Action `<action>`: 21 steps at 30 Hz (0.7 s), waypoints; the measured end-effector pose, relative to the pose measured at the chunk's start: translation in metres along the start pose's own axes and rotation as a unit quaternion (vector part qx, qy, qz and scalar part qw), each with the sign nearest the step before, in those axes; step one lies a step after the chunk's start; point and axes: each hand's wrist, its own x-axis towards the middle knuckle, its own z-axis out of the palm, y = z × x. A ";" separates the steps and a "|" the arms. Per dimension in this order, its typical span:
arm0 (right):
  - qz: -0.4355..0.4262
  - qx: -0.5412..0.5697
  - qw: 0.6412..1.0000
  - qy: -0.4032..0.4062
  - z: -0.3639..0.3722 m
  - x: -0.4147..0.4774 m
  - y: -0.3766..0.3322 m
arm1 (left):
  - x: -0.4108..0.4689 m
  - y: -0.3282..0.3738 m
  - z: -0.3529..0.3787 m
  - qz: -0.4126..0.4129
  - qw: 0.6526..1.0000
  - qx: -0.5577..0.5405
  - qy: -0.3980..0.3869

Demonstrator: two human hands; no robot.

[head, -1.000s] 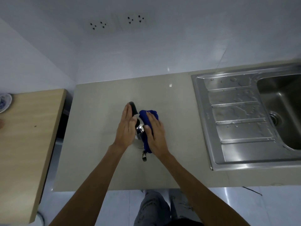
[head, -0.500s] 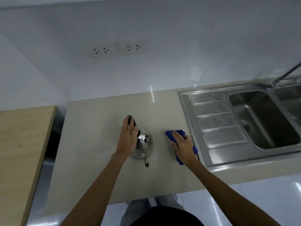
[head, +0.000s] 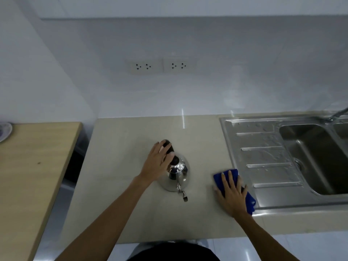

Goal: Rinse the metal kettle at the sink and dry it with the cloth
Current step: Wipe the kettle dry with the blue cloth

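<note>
The shiny metal kettle [head: 178, 178] stands upright on the beige counter [head: 116, 166], its spout pointing towards me. My left hand [head: 157, 163] lies over its black handle [head: 174, 160], fingers draped along it and the thumb across it. To the right, the blue cloth [head: 250, 201] lies on the counter against the sink's left edge. My right hand [head: 232, 193] presses flat on top of it with fingers spread, covering most of it.
A steel sink [head: 263, 159] with a wet drainboard and a deep basin fills the right side, a tap [head: 338, 114] at its back. A wooden table [head: 32, 166] with a plate [head: 4, 130] stands left, across a gap. Wall sockets [head: 162, 65] sit above.
My right hand took the cloth off the kettle and moved it right, down onto the counter beside the sink. My left hand stayed on the kettle handle. The view tilted up.
</note>
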 end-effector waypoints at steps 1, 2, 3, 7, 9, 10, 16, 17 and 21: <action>-0.004 0.017 0.999 0.028 -0.005 -0.003 -0.008 | 0.003 -0.001 -0.006 0.008 1.000 -0.005 -0.006; -0.023 0.034 0.998 0.056 -0.010 -0.007 -0.019 | 0.007 -0.003 -0.011 0.008 1.000 -0.005 -0.014; -0.054 0.061 0.994 0.070 -0.012 -0.012 -0.030 | 0.012 -0.006 -0.015 0.005 1.000 0.001 -0.025; -0.171 0.157 0.970 0.066 -0.006 -0.032 -0.086 | 0.029 -0.010 -0.026 0.009 0.997 0.016 -0.078; -0.180 0.196 0.961 0.080 -0.004 -0.038 -0.112 | 0.032 -0.009 -0.031 0.020 0.996 0.022 -0.082; -0.167 0.220 0.957 0.091 -0.003 -0.040 -0.121 | 0.033 -0.010 -0.033 0.032 0.996 0.026 -0.080; -0.098 0.269 0.951 0.118 -0.003 -0.042 -0.131 | 0.025 -0.030 -0.042 0.044 0.996 0.062 -0.043; -0.095 0.278 0.949 0.118 -0.004 -0.039 -0.130 | 0.019 -0.034 -0.045 0.035 0.996 0.075 -0.035; -0.080 0.325 0.935 0.116 -0.010 -0.021 -0.130 | -0.013 -0.054 -0.058 0.008 0.992 0.119 -0.036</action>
